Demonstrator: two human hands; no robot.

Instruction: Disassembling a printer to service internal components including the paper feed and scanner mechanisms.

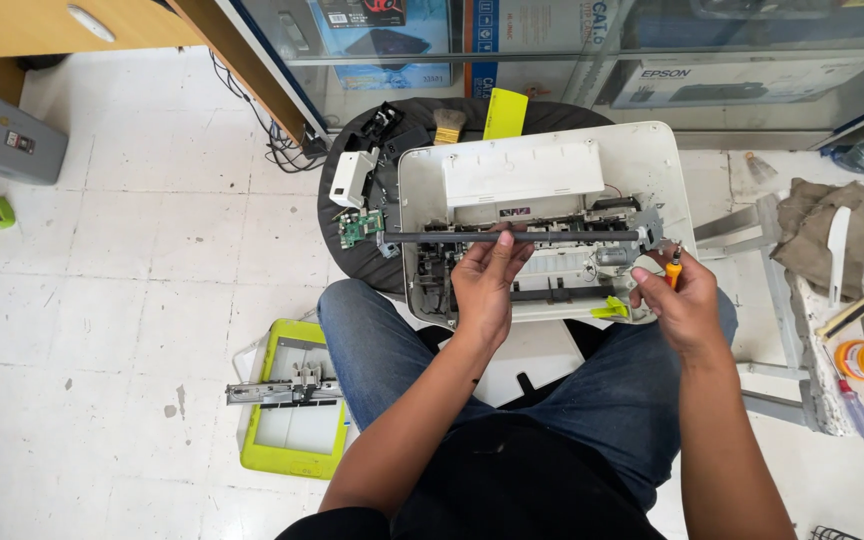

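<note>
The left hand (pixel 485 285) grips a long dark roller rod (pixel 512 237) lying across the opened white printer (pixel 552 215). At the printer's right edge, the right hand (pixel 682 300) clasps an orange-handled screwdriver (pixel 673 270) beside the rod's end.
</note>
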